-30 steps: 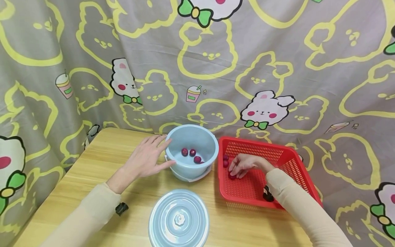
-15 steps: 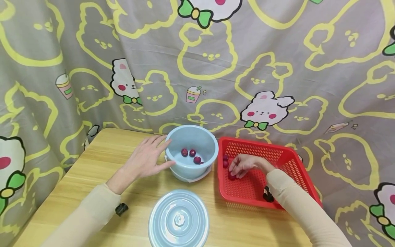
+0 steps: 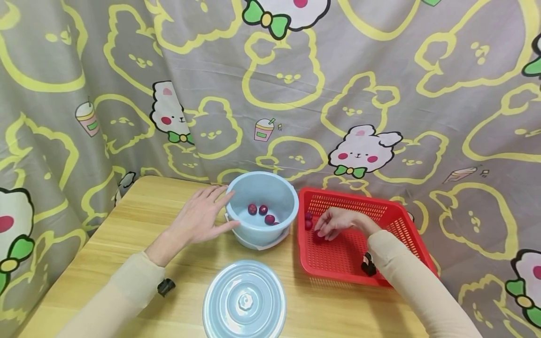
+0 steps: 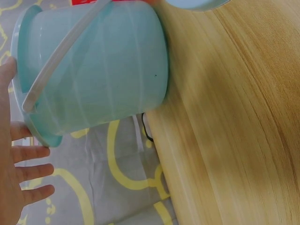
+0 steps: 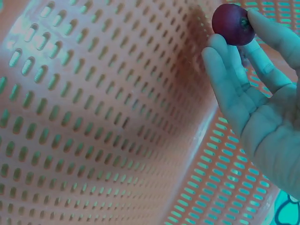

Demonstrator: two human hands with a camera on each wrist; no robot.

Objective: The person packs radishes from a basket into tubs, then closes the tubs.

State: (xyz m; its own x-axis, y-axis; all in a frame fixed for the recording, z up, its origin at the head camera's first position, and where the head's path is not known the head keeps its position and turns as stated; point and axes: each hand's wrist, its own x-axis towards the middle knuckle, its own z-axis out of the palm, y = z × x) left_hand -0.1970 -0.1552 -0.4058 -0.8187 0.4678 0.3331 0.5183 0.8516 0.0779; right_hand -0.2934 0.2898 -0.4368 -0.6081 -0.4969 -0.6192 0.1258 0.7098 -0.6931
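Observation:
My left hand (image 3: 195, 217) is at the left side of a light blue bucket (image 3: 258, 180), its fingers spread and straight by the rim. In the left wrist view the bucket (image 4: 103, 61) shows its pale handle, and the fingertips are at the rim. Several dark red plums (image 3: 252, 209) lie on the bucket's bottom. Over the left part of a red plastic basket (image 3: 325, 260), my right hand (image 3: 336, 222) pinches a plum (image 5: 230, 24) between thumb and fingertips. A couple of other plums (image 3: 308, 224) rest against the basket's left wall.
The blue lid (image 3: 245, 300) lies knob up on the wooden table (image 3: 169, 319), in front of the bucket. Bucket and basket stand close side by side near the back edge. A patterned grey curtain (image 3: 228, 61) hangs right behind them.
My right hand has risen slightly inside the basket with the plum in its fingertips. The left hand and the bucket have stayed in place.

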